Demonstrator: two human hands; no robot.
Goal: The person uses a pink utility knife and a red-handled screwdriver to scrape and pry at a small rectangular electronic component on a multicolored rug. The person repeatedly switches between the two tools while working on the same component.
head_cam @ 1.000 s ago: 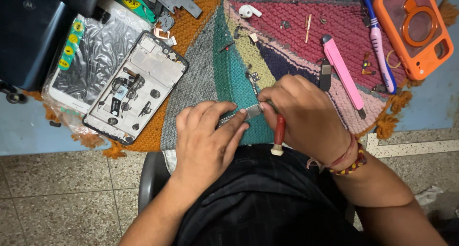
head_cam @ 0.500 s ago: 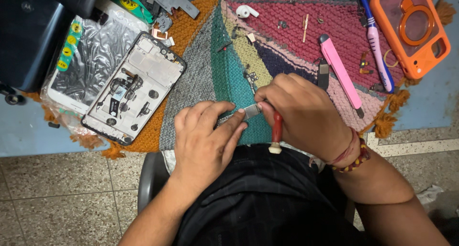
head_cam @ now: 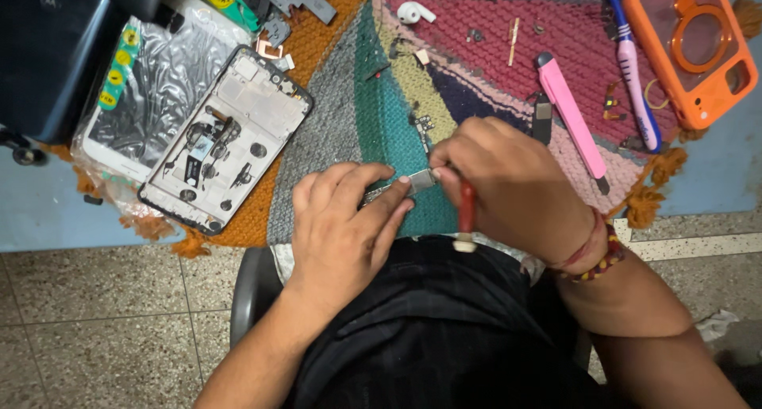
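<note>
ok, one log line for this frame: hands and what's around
left hand: pinches small metal part | right hand: grips red-handled tool at the part | opened phone frame left on knitted mat | pink cutter right

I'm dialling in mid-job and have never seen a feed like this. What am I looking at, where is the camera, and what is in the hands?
There is no machine: the one camera sits on a person's head and looks down at their bare hands over a knitted mat. The left hand pinches a small metal part. The right hand holds a red-handled tool against it. On the mat lie an opened phone frame, a pink utility knife, a toothbrush, an orange phone case and a white earbud.
</note>
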